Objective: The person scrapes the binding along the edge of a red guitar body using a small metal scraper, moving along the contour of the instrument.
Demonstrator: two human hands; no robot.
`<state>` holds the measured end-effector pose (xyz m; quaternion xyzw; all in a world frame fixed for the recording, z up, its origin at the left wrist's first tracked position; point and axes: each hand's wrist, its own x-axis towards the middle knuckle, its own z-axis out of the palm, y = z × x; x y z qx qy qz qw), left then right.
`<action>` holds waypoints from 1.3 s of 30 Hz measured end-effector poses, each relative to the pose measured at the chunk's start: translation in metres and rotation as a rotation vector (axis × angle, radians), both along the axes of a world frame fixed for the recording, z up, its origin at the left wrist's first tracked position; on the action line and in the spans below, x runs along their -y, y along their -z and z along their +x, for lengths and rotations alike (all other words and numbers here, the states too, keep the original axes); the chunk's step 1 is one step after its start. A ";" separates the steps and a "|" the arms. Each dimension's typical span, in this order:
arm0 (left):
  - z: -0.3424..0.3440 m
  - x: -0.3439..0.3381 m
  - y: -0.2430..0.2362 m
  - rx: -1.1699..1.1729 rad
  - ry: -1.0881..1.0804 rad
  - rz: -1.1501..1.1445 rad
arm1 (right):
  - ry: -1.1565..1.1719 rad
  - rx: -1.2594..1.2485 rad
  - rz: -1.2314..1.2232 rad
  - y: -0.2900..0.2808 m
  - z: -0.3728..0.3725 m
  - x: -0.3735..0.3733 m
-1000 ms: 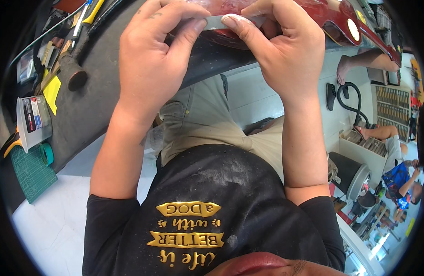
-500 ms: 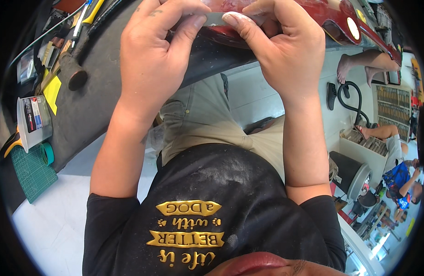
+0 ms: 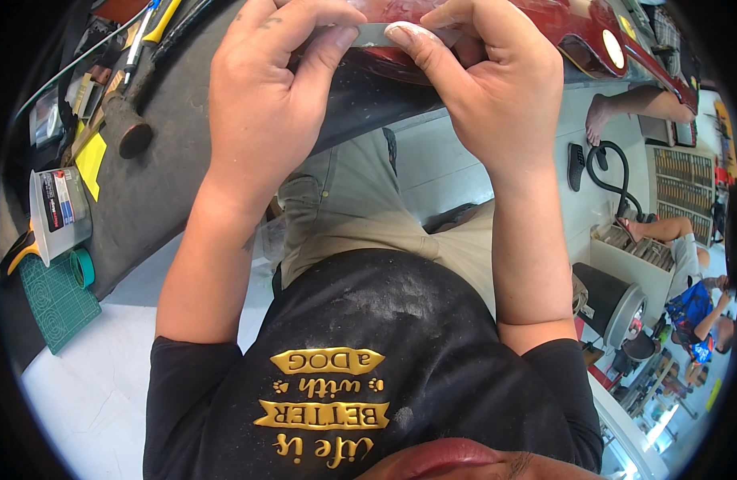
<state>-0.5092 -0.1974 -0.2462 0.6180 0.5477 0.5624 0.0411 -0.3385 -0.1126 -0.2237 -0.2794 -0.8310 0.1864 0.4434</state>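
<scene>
Between the thumbs and fingers of both hands is a thin flat grey scraper-like strip (image 3: 372,34). My left hand (image 3: 264,92) pinches its left end, and my right hand (image 3: 508,88) pinches the other. White dust coats my right thumb tip. Just behind and beneath the strip lies a glossy dark red guitar (image 3: 575,22), its neck reaching out to the right. The upper picture edge cuts off part of the guitar and some of my fingers. Whether the strip touches the guitar, I cannot tell.
The dark bench (image 3: 176,152) holds a hammer (image 3: 134,138), a yellow-handled tool (image 3: 162,20), a clear tub (image 3: 58,212), a green tape roll (image 3: 82,267) and a green cutting mat (image 3: 58,308). At right, a black hose (image 3: 622,172) lies on the floor; other people sit beyond.
The strip has tilted slightly, so its grey face shows more clearly between my thumbs. Both hands keep their grip almost in place. At right, another person's foot has shifted out of sight.
</scene>
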 end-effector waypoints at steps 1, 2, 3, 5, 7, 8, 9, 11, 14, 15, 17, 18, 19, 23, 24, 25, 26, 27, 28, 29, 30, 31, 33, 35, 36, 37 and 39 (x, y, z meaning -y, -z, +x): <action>0.000 0.000 0.000 -0.015 -0.017 -0.016 | -0.009 -0.020 0.016 0.001 -0.001 -0.001; -0.001 0.000 0.000 -0.023 -0.026 -0.024 | -0.014 -0.030 0.023 0.002 -0.001 -0.001; 0.000 -0.001 0.000 -0.031 -0.034 -0.032 | -0.018 -0.040 0.031 0.002 -0.001 -0.001; -0.001 -0.002 0.001 -0.041 -0.023 0.008 | -0.029 -0.047 0.013 0.002 0.000 -0.002; 0.000 -0.002 0.001 -0.032 -0.015 0.020 | -0.018 -0.019 0.035 0.001 0.000 -0.001; 0.000 -0.002 0.001 -0.027 -0.013 0.021 | -0.012 -0.004 0.049 0.001 0.001 -0.001; 0.000 -0.002 0.000 -0.021 -0.012 0.021 | -0.005 0.011 0.063 0.001 0.001 -0.001; 0.001 -0.002 -0.001 -0.045 -0.036 -0.013 | -0.014 0.028 0.055 0.000 0.001 -0.002; -0.001 -0.002 0.001 -0.010 -0.004 -0.001 | -0.006 0.067 0.070 -0.001 0.003 -0.003; -0.002 -0.002 0.002 0.004 0.010 0.008 | -0.002 0.078 0.076 -0.001 0.003 -0.003; -0.003 -0.001 0.002 -0.019 0.004 -0.016 | -0.031 0.072 0.058 -0.001 0.003 -0.003; -0.004 -0.001 0.002 -0.027 0.001 -0.024 | -0.041 0.070 0.051 -0.002 0.003 -0.004; -0.004 0.000 0.001 -0.039 -0.003 -0.027 | -0.042 0.073 0.072 -0.002 0.003 -0.003; -0.003 0.001 0.001 -0.020 0.008 -0.030 | -0.037 0.019 0.033 -0.001 0.001 0.000; -0.001 0.002 -0.001 -0.010 0.014 -0.030 | -0.034 -0.001 0.014 0.000 0.001 0.000; 0.002 0.006 -0.008 -0.001 0.003 -0.104 | -0.043 -0.035 0.046 0.002 0.001 -0.001; 0.003 0.006 -0.010 0.005 0.000 -0.140 | -0.045 -0.052 0.063 0.005 0.002 -0.003; 0.004 0.007 -0.012 0.010 -0.004 -0.176 | -0.047 -0.068 0.080 0.007 0.002 -0.005; 0.002 0.009 -0.012 0.015 0.016 -0.165 | -0.054 -0.064 0.084 0.008 0.002 -0.005; -0.002 0.010 -0.009 0.018 0.025 -0.160 | -0.058 -0.061 0.084 0.008 0.002 -0.005; -0.004 0.009 -0.007 0.021 0.036 -0.154 | -0.062 -0.058 0.085 0.007 0.002 -0.005; -0.009 0.006 -0.002 0.084 0.076 -0.131 | -0.072 -0.091 0.038 0.005 0.000 -0.004; -0.011 0.007 0.001 0.148 0.108 -0.108 | -0.091 -0.125 -0.011 0.006 -0.004 -0.005; -0.005 0.008 -0.005 0.052 0.028 -0.131 | -0.179 -0.207 0.171 0.011 -0.006 -0.012; -0.005 0.009 -0.006 0.021 0.000 -0.140 | -0.211 -0.233 0.232 0.012 -0.006 -0.013; -0.006 0.009 -0.003 0.030 0.007 -0.133 | -0.217 -0.175 0.189 0.010 -0.004 -0.009; -0.008 0.011 0.000 0.042 0.011 -0.131 | -0.226 -0.114 0.141 0.008 -0.001 -0.008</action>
